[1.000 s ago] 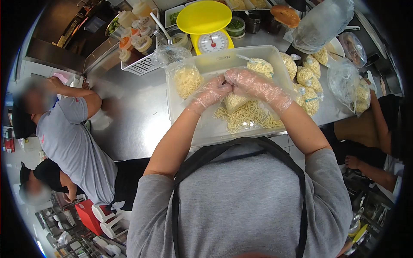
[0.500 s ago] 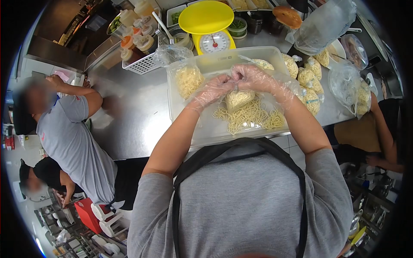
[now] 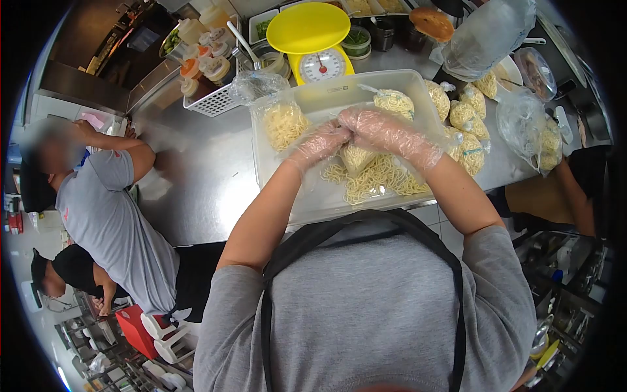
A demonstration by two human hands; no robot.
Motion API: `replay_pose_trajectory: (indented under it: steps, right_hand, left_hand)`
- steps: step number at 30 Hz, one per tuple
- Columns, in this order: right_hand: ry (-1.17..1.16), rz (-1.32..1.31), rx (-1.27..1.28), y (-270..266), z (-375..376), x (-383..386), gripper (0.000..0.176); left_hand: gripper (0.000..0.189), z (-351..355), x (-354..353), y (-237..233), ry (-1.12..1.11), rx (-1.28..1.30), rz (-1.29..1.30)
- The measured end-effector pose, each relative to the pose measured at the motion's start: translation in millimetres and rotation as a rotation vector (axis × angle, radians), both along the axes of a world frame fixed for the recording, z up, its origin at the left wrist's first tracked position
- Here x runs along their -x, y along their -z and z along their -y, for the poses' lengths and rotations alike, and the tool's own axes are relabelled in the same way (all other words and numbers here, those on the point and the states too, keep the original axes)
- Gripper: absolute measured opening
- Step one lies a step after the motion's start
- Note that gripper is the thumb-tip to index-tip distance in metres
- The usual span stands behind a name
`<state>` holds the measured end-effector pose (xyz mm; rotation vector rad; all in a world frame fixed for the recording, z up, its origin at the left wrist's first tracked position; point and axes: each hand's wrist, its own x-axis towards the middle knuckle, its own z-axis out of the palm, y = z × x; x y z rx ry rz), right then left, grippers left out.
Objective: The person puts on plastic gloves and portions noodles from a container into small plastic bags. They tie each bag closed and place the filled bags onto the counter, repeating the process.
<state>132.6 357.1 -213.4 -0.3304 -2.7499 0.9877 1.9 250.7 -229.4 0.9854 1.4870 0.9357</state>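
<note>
My left hand (image 3: 324, 141) and my right hand (image 3: 382, 132), both in clear plastic gloves, meet over a translucent plastic tub (image 3: 307, 193). Their fingers are pinched together around the gathered neck of a small plastic bag of noodles (image 3: 356, 161). My right hand covers the top of that bag, so the neck itself is hidden. Just below it, loose yellow noodles (image 3: 385, 181) lie on the tub's floor. An untied-looking bag of noodles (image 3: 285, 125) sits in the tub's left corner, and a closed bag of noodles (image 3: 394, 103) rests at its far right.
A yellow scale (image 3: 308, 29) stands behind the tub. Several filled noodle bags (image 3: 469, 121) lie to the right. Squeeze bottles (image 3: 213, 67) and a white basket (image 3: 212, 101) are at the back left. One co-worker (image 3: 114, 189) leans at the counter on the left; another person's arm (image 3: 578, 196) is at right.
My right hand has turned over the bag's neck, its back now facing up, and both hands have shifted slightly left. The co-worker's arm at right has drawn lower beside the bag there.
</note>
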Motion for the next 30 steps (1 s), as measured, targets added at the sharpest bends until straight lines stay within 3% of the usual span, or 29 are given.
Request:
replay_pose_trajectory:
  steps: [2, 9, 12, 14, 15, 17, 20, 30]
  right_hand:
    - [0.134, 0.095, 0.355, -18, 8, -2, 0.034]
    - [0.093, 0.166, 0.246, -30, 6, -6, 0.038]
    - [0.115, 0.253, 0.440, -33, 6, -10, 0.044]
    - [0.113, 0.216, 0.614, -33, 5, -10, 0.028]
    - [0.114, 0.215, 0.612, -28, 2, -10, 0.028]
    - [-0.071, 0.019, -0.063, -9, -8, -8, 0.008]
    - [-0.077, -0.151, -0.008, 3, -15, -9, 0.017]
    - [-0.059, -0.129, 0.067, -2, -16, -10, 0.017]
  left_hand:
    - [0.035, 2, -4, -14, -0.027, 0.010, 0.010]
    - [0.038, 1, -2, -4, -0.019, -0.046, -0.019]
    - [0.042, 1, 0, 5, 0.010, -0.073, 0.081]
    - [0.044, 0, 3, 11, 0.041, -0.056, 0.039]
    - [0.044, -2, 7, 19, 0.042, -0.057, 0.038]
    - [0.042, -4, 15, 29, 0.080, -0.074, -0.210]
    - [0.039, -3, 12, 23, 0.051, -0.067, -0.116]
    - [0.035, -2, 2, 5, 0.036, 0.008, -0.220]
